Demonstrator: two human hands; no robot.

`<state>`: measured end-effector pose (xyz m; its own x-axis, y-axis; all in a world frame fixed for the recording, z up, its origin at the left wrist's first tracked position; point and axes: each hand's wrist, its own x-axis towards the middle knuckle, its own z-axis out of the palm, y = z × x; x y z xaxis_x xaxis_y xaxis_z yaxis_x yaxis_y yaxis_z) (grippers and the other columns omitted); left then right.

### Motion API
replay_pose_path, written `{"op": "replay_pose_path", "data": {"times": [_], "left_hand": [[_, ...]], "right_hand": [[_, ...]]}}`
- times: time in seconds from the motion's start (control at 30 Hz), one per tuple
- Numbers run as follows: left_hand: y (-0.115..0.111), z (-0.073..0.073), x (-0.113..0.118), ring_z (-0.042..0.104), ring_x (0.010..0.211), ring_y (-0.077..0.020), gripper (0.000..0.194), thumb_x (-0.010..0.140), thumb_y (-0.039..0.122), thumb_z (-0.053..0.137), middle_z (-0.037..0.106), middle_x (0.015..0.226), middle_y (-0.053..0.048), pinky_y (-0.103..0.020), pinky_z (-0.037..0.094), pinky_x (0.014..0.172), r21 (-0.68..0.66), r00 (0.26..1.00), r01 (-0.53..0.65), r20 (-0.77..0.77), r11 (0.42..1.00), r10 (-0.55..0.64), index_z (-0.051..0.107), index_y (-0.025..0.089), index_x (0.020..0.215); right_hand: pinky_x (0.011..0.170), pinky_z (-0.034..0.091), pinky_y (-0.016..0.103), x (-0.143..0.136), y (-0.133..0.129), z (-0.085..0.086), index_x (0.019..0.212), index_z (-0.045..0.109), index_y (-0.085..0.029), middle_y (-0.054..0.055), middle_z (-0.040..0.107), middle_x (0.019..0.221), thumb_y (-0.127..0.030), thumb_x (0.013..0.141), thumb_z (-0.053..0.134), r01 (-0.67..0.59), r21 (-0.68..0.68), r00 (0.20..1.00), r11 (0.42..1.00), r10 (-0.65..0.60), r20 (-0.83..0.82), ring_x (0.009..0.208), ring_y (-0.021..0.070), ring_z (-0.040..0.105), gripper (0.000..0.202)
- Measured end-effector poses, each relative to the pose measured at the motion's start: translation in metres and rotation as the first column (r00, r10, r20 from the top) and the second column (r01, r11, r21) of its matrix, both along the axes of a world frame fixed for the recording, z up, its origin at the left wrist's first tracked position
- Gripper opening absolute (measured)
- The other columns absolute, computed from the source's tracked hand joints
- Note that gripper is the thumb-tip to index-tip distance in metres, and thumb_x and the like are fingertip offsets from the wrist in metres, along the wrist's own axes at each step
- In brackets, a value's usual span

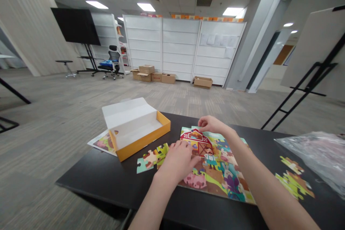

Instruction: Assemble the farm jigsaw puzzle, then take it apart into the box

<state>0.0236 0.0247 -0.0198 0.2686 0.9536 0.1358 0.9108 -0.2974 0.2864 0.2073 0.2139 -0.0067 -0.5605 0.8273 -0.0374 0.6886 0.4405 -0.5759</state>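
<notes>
A farm-scene jigsaw puzzle (212, 176) with a red barn, a farmer and animals lies on the black table. My left hand (179, 160) rests palm down over its left edge, thumb apart from the fingers. At the top edge, by the barn roof, my right hand (212, 125) pinches a light-coloured puzzle piece (194, 128), whose far side is hidden by the fingers. Loose puzzle pieces (145, 161) lie left of my left hand, partly covered by it. More loose pieces (293, 183) are off to the right, beyond my right forearm.
An open yellow box (142, 139) with a white lid stands at the table's left, partly on a printed sheet (101, 142). Crumpled clear plastic (318, 154) covers the right side. Beyond the table (107, 176) are cardboard boxes (168, 78), a chair (113, 61) and an easel board (315, 54).
</notes>
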Motion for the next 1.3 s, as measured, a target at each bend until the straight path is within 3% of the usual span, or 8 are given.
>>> {"op": "replay_pose_path", "data": {"times": [0.27, 0.6, 0.77, 1.1, 1.3], "left_hand": [[0.001, 0.002, 0.001, 0.06, 0.111, -0.0322, 0.039, 0.097, 0.047, 0.048, 0.067, 0.117, -0.014, -0.046, 0.049, 0.094, -0.005, 1.0, 0.005, -0.024, 1.0, -0.005, 0.067, 0.014, 0.107], [0.0, -0.003, -0.001, 0.058, 0.113, -0.0315, 0.037, 0.096, 0.046, 0.05, 0.065, 0.12, -0.014, -0.046, 0.048, 0.096, -0.018, 1.0, 0.017, -0.008, 1.0, -0.017, 0.066, 0.017, 0.112], [-0.001, -0.004, -0.002, 0.058, 0.113, -0.0315, 0.037, 0.096, 0.047, 0.051, 0.064, 0.121, -0.013, -0.046, 0.049, 0.095, -0.018, 1.0, 0.02, -0.002, 1.0, -0.02, 0.066, 0.017, 0.111], [-0.002, -0.001, -0.003, 0.057, 0.118, -0.0312, 0.036, 0.095, 0.044, 0.053, 0.063, 0.124, -0.014, -0.046, 0.047, 0.1, -0.033, 1.0, 0.028, 0.006, 0.999, -0.027, 0.065, 0.016, 0.115], [-0.004, 0.0, -0.002, 0.056, 0.119, -0.0306, 0.034, 0.094, 0.043, 0.054, 0.063, 0.124, -0.014, -0.045, 0.046, 0.102, -0.044, 1.0, 0.021, 0.002, 0.999, -0.02, 0.065, 0.016, 0.113]], "right_hand": [[0.069, 0.046, 0.028, -0.002, -0.009, 0.008, 0.091, 0.077, -0.018, 0.006, 0.075, 0.087, -0.037, 0.068, 0.077, -0.091, 0.096, 0.984, 0.991, 0.075, 0.159, 0.079, 0.0203, 0.065, 0.03], [0.069, 0.046, 0.026, -0.006, -0.014, 0.007, 0.096, 0.081, -0.02, 0.005, 0.076, 0.091, -0.033, 0.07, 0.076, -0.14, 0.076, 0.958, 0.987, 0.115, 0.264, 0.08, 0.0197, 0.066, 0.03], [0.07, 0.045, 0.027, -0.011, -0.016, 0.007, 0.094, 0.081, -0.021, 0.006, 0.077, 0.09, -0.043, 0.08, 0.068, -0.155, 0.158, 0.97, 0.975, 0.12, 0.213, 0.08, 0.02, 0.066, 0.029], [0.075, 0.047, 0.027, -0.012, -0.015, 0.004, 0.102, 0.08, -0.021, 0.006, 0.077, 0.102, -0.031, 0.077, 0.073, -0.189, 0.116, 0.947, 0.975, 0.15, 0.283, 0.089, 0.0215, 0.067, 0.027], [0.073, 0.047, 0.025, -0.014, -0.013, 0.004, 0.101, 0.08, -0.021, 0.006, 0.077, 0.1, -0.027, 0.075, 0.074, -0.166, 0.087, 0.943, 0.982, 0.132, 0.306, 0.085, 0.0203, 0.068, 0.028]]}}
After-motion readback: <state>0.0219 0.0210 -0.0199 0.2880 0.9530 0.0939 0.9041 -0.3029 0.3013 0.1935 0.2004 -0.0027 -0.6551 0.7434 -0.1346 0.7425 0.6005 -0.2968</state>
